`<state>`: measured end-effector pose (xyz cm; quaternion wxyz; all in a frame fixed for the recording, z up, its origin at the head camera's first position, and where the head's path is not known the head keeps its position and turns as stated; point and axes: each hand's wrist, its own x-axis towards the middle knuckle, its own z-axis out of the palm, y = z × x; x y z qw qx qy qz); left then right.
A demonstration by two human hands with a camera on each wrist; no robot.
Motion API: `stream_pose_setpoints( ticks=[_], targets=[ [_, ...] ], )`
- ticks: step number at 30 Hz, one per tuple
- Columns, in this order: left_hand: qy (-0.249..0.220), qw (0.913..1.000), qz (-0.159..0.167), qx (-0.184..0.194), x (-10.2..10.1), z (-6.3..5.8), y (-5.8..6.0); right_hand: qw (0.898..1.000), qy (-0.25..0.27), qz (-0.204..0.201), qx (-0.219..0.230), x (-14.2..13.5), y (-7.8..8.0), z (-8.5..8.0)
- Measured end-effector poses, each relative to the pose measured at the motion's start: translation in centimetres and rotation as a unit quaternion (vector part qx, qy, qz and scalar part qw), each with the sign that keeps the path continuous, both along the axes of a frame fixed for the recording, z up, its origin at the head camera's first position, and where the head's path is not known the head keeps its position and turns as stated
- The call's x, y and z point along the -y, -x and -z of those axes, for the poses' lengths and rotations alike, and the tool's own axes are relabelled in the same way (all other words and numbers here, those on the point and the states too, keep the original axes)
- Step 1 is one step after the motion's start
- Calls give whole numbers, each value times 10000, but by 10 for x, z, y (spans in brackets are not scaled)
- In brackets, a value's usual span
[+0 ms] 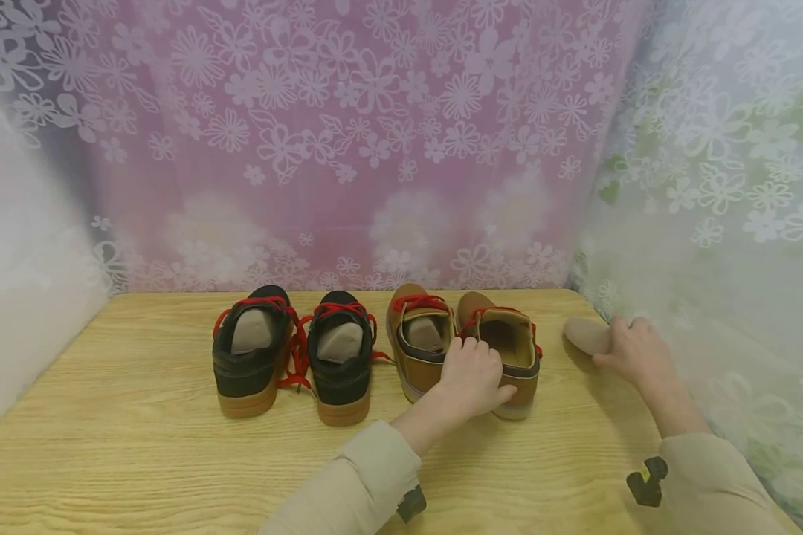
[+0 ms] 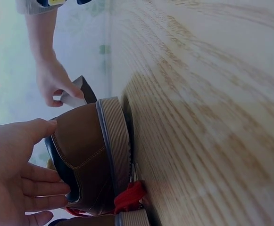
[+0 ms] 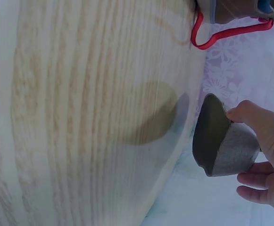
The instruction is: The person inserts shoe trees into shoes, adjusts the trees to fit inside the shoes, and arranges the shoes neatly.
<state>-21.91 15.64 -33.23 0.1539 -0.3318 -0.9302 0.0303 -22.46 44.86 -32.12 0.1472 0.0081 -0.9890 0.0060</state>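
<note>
My left hand [image 1: 471, 377] grips the heel of the rightmost brown shoe [image 1: 518, 380]. In the left wrist view the thumb lies on the heel of this shoe [image 2: 82, 136] and the fingers reach along its collar. Its opening shows no insert. To its right, my right hand [image 1: 642, 355] pinches a beige molded shoe insert [image 1: 585, 336] above the table. The right wrist view shows this insert [image 3: 233, 146] as a hollow toe-shaped shell, with the thumb on its upper edge and fingers behind. The other brown shoe [image 1: 411, 375] has an insert [image 1: 424, 334] inside and stands left of my left hand.
Two black shoes [image 1: 244, 375] with red laces stand on the left, each with a beige insert [image 1: 340, 343] inside. The wood-grain table [image 1: 140, 446] meets a pink floral curtain [image 1: 348, 186] at the back and a pale floral curtain [image 1: 729, 260] on the right.
</note>
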Motion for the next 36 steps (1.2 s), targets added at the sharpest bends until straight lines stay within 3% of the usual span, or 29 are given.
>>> stream_pose_setpoints(
  ticks=[10,24,36],
  targets=[
    [-56,10000,39,-15,2,-1,-1,9981,-482,-238,-286,10,1,-14],
    [-180,9998,-107,-49,-1,1,1,9996,46,-260,-40,26,-9,-48],
    [-274,9991,-271,188,-4,2,-1,9973,256,-482,-489,39,-22,-70]
  ],
)
